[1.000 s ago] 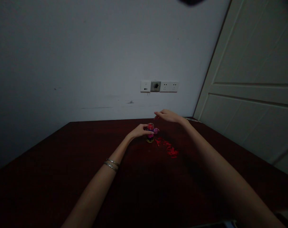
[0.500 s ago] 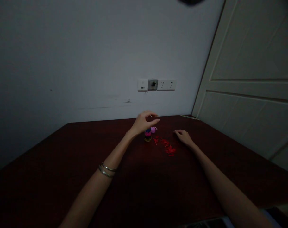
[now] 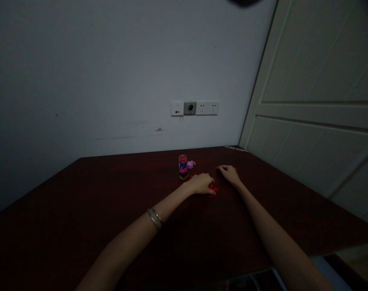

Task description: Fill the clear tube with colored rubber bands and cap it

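Observation:
My left hand (image 3: 202,184) is down at the loose red strips (image 3: 213,187) on the table, thumb and fingers apart around part of the pile. The hand hides much of the pile, and I cannot make out whether a strip is between the fingers. Just behind it stands a small clear jar (image 3: 183,167) with red, blue, pink and yellowish layers inside. A pink round thing with a loop (image 3: 190,164) sits against the jar's right side. My right hand (image 3: 228,173) rests on the table to the right of the strips, fingers loosely curled, with nothing visible in it.
The dark red table (image 3: 126,182) reaches back to a pale wall (image 3: 111,81) with a row of sockets (image 3: 201,108). A white panelled door (image 3: 317,109) stands at the right. A dark flat object with a pale edge (image 3: 250,281) lies at the near edge.
My left hand has come down from above the jar, toward me and to the right, onto the red strips. The jar now shows fully. My right hand stays put; the view has shifted slightly.

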Tool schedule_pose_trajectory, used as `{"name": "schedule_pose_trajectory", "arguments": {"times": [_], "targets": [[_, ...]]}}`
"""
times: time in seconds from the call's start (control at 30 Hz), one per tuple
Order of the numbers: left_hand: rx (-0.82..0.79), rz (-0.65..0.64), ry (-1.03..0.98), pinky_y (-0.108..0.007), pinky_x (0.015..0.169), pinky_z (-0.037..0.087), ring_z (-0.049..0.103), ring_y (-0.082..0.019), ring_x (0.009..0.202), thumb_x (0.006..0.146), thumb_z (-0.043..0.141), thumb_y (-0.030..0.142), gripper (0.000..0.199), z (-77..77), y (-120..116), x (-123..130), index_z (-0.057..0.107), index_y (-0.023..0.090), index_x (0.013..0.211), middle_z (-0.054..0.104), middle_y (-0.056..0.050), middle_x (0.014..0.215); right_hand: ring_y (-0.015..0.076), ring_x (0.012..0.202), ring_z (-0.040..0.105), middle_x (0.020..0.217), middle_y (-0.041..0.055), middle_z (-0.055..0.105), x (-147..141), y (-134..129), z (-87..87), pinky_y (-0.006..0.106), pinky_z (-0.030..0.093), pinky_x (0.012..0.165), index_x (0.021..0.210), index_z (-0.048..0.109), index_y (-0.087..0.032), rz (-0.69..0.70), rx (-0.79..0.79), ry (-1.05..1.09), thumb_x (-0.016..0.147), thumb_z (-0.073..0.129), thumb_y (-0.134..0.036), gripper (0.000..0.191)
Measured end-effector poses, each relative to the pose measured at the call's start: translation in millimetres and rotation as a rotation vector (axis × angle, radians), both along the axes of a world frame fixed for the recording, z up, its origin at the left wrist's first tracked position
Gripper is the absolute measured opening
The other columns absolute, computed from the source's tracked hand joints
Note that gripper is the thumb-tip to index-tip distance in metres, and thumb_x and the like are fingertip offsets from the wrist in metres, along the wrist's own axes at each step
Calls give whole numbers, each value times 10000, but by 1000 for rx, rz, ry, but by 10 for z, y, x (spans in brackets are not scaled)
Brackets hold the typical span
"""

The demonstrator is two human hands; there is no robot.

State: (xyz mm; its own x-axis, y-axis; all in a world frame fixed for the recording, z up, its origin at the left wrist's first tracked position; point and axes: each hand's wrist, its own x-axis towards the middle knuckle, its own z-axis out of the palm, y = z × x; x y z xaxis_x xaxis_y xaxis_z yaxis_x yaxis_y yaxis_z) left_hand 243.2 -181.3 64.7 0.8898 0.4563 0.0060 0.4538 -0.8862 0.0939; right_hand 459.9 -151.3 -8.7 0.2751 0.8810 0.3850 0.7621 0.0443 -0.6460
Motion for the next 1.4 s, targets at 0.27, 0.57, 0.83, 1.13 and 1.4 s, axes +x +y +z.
{"name": "schedule_pose_trajectory", "arguments": {"times": [0.27,0.57,0.83,1.13,1.4], "targets": [[-14,-31,29,-270,672,450,588,-206,871,750,530,327,281,-63,37,79,618,190,980,620,-86,999,203,887,628,916,87,702,-14,0,10,258,439,792,867,710,-127,-2,-5,-14,777,406,-308,365],[-34,13,-17,-260,662,451,597,-185,813,730,522,220,212,-92,7,89,642,193,902,650,-64,906,196,875,630,898,78,704,-16,-1,9,250,443,783,843,709,-142,5,-4,9,769,413,-316,352],[-46,1,-132,-221,631,418,579,-143,735,708,523,198,213,13,102,-29,664,170,866,657,-48,841,200,881,627,903,73,702,-9,12,5,263,437,801,856,711,-146,-8,-27,6,767,416,-326,357],[-159,75,-398,-230,638,407,555,-116,681,684,516,164,244,694,440,-365,668,108,867,656,-60,787,208,911,624,916,60,703,-8,5,31,269,436,812,866,713,-163,-14,-57,-15,770,424,-319,342],[-153,123,-362,-217,615,386,537,-107,642,634,519,148,257,1041,761,-728,676,63,820,661,-79,755,212,908,625,913,73,701,4,14,8,273,439,805,862,711,-142,2,-42,-23,773,410,-329,366]]}}
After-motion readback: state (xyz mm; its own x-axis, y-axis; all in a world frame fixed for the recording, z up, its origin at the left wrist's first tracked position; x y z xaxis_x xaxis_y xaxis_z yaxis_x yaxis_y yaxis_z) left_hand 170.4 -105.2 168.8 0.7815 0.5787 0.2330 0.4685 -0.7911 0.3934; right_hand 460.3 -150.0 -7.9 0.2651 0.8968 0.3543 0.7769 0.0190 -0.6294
